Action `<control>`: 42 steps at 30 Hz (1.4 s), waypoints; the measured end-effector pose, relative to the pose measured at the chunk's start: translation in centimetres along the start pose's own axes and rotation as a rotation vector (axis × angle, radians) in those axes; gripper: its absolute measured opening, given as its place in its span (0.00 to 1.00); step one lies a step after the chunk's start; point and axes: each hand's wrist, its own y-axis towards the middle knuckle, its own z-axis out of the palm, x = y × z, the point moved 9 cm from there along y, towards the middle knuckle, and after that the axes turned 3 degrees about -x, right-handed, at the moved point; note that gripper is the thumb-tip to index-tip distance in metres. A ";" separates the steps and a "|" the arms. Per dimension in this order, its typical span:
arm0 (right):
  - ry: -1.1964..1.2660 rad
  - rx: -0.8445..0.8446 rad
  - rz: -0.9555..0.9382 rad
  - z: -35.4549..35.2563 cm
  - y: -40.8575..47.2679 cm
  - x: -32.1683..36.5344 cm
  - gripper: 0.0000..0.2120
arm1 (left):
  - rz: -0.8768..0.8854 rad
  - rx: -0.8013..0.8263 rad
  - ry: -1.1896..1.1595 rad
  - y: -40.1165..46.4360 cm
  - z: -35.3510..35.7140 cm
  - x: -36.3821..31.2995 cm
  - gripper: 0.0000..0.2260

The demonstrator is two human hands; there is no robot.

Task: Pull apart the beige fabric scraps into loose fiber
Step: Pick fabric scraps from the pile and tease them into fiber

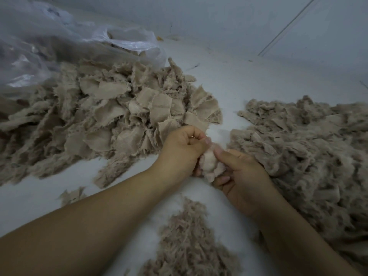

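The left hand (184,145) and the right hand (242,172) meet just above the white surface (229,80), both closed on one beige scrap (210,165): the left pinches its upper edge between thumb and curled fingers, the right wraps it from below with the thumb pressing on top. To do this well, I judge the grips should sit close together on the weave and draw outward in short tugs, shifting along the edge so the threads loosen rather than bunch. The pile of uncut scraps (111,112) lies to the left, touching a clear plastic bag (49,46); the fluffier worked heap (310,140) lies to the right, and a smaller tuft of loose fiber (189,242) sits between the forearms. No brand, label or writing is readable anywhere.
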 end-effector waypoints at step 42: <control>0.081 0.035 0.014 0.2 -0.1 -0.1 0.24 | -0.172 0.428 0.466 -0.7 1.3 0.8 0.19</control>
